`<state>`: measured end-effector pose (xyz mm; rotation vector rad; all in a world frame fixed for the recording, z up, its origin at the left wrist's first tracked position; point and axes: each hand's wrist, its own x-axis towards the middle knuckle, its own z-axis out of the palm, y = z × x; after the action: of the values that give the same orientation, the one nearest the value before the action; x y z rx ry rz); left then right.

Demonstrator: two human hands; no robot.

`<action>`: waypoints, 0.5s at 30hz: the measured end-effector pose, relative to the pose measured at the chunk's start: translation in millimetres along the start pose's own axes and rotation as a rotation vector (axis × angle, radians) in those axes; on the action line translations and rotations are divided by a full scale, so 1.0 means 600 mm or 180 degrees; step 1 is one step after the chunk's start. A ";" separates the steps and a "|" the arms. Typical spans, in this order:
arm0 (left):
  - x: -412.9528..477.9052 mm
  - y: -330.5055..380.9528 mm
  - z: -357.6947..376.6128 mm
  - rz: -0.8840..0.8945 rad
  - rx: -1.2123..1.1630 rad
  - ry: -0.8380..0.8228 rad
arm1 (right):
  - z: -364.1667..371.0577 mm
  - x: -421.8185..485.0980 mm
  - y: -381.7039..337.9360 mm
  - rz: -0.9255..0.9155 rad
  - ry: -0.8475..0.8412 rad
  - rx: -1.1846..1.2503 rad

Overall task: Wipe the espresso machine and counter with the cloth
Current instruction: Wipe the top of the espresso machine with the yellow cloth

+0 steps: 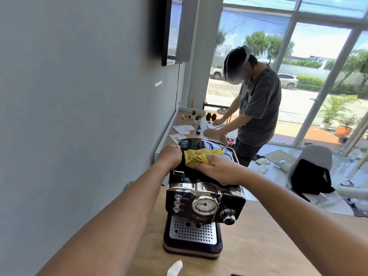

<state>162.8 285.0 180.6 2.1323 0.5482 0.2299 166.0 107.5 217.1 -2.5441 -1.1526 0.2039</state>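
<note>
While the top of the espresso machine (205, 198) is being wiped, the yellow cloth (196, 157) is pressed flat against the dark top panel under the right hand (216, 169), whose fingers are closed over its bunched near edge. The machine's left top edge is gripped by the left hand (170, 156), curled shut, so the body is steadied. Even pressure is best kept through overlapping passes, with care taken around the chrome rail (231, 151). The wooden counter (258, 246) is judged not yet wiped, and is best left until last.
</note>
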 end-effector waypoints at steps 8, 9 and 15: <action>-0.010 0.007 -0.005 0.0322 0.0898 -0.0004 | -0.047 -0.080 0.030 0.0283 0.0249 0.1316; -0.010 0.008 -0.004 0.0316 0.0967 0.0012 | -0.057 -0.075 0.036 0.0524 0.0621 0.1523; -0.015 0.028 0.000 0.0354 0.1565 0.0436 | -0.155 0.015 0.087 0.1207 0.3129 0.2533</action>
<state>160.0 272.4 194.8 2.6428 0.6125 0.3317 233.3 59.4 284.9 -1.7092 -0.1339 -0.3932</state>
